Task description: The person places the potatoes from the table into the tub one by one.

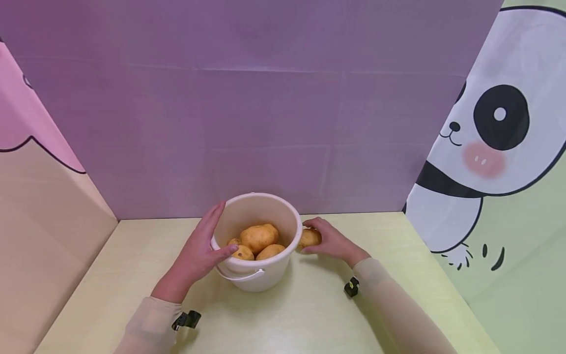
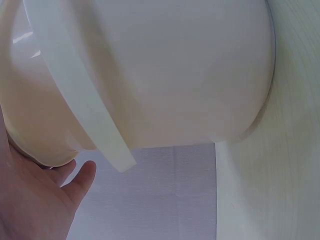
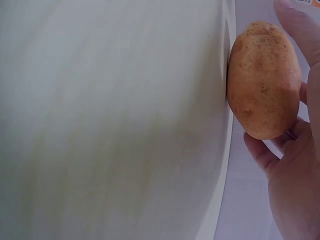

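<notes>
A white bucket (image 1: pixel 274 273) with a handle (image 1: pixel 240 276) stands upright on the table, holding several potatoes (image 1: pixel 259 238). My left hand (image 1: pixel 196 258) holds its left rim, the thumb over the near edge and the fingers along the far side. In the left wrist view, the bucket's wall (image 2: pixel 190 75) fills most of the picture, with the left hand (image 2: pixel 35 200) at the rim. Just right of the bucket, my right hand (image 1: pixel 333 241) holds another potato (image 1: pixel 309 238) between thumb and fingers. That potato (image 3: pixel 264 82) is low at the table surface in the right wrist view.
The pale wooden table (image 1: pixel 265 324) ends at a purple backdrop (image 1: pixel 274 123) close behind the bucket. A panda-print panel (image 1: pixel 522 221) stands on the right, and a pink and beige panel (image 1: pixel 44 221) on the left.
</notes>
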Available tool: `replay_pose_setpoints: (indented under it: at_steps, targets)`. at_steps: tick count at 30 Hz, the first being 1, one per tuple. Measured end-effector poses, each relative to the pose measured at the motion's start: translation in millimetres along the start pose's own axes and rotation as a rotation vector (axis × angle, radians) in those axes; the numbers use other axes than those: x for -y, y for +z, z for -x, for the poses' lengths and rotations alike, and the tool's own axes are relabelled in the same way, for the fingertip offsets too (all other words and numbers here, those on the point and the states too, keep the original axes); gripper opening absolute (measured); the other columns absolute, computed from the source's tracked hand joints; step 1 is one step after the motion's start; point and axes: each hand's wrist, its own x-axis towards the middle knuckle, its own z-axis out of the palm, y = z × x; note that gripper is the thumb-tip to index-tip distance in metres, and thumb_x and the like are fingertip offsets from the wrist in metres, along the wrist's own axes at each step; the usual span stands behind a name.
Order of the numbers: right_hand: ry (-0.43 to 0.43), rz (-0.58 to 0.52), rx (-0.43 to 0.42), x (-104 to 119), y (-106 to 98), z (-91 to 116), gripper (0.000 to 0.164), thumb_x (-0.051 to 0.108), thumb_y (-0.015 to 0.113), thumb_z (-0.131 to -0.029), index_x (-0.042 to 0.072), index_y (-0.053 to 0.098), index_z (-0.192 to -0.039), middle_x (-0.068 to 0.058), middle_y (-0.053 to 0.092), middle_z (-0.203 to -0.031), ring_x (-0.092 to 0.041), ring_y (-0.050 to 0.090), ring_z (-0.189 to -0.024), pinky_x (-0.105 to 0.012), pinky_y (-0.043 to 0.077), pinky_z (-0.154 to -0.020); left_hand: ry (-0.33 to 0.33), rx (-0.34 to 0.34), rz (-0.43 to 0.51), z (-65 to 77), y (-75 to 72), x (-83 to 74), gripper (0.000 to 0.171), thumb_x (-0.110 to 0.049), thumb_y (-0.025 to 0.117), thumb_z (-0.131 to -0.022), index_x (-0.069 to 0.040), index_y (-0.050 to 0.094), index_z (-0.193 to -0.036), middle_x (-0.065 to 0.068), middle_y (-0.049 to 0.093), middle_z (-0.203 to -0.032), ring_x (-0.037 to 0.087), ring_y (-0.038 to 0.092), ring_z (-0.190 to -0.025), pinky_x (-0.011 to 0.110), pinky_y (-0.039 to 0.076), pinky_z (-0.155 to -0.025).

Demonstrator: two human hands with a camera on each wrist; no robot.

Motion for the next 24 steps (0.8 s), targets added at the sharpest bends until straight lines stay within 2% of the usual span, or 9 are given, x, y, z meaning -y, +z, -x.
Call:
replay_pose_setpoints:
  at_steps: [13,19,24]
  targets:
    - [0.002,-0.054,0.024,-6.3,3.6,-2.6,0.07,0.021,0.098,-0.087,0.011,0.066,-0.147,-0.006,0.066,-0.14,-0.025,0.062,-0.123,-0.046,0.053,-0.11,0.009,-0.001,0.007,-0.2,-0.8,-1.0,0.109,-0.039,0.086,-0.092,-0.012,0.024,-0.177,0.019,0.025,-0.18,0.052,0.029,-0.162,0.077,0.037,-0.118]
    - [0.009,-0.085,0.048,-3.2,3.4,-3.0,0.066,0.017,0.096,-0.088,0.009,0.066,-0.147,-0.007,0.068,-0.138,-0.025,0.062,-0.12,-0.046,0.052,-0.108,0.001,0.003,0.012,0.2,-1.0,-2.2,0.108,-0.038,0.085,-0.093,-0.012,0.024,-0.177,0.019,0.025,-0.18,0.051,0.028,-0.162,0.077,0.037,-0.119]
    - [0.018,-0.077,0.03,-4.7,4.3,-3.6,0.063,0.019,0.097,-0.088,0.009,0.068,-0.143,-0.006,0.069,-0.135,-0.024,0.062,-0.115,-0.044,0.053,-0.104,0.002,0.002,0.016,0.0,-0.8,-2.2,0.108,-0.039,0.085,-0.092,-0.012,0.024,-0.177,0.019,0.024,-0.181,0.052,0.028,-0.162,0.077,0.036,-0.119]
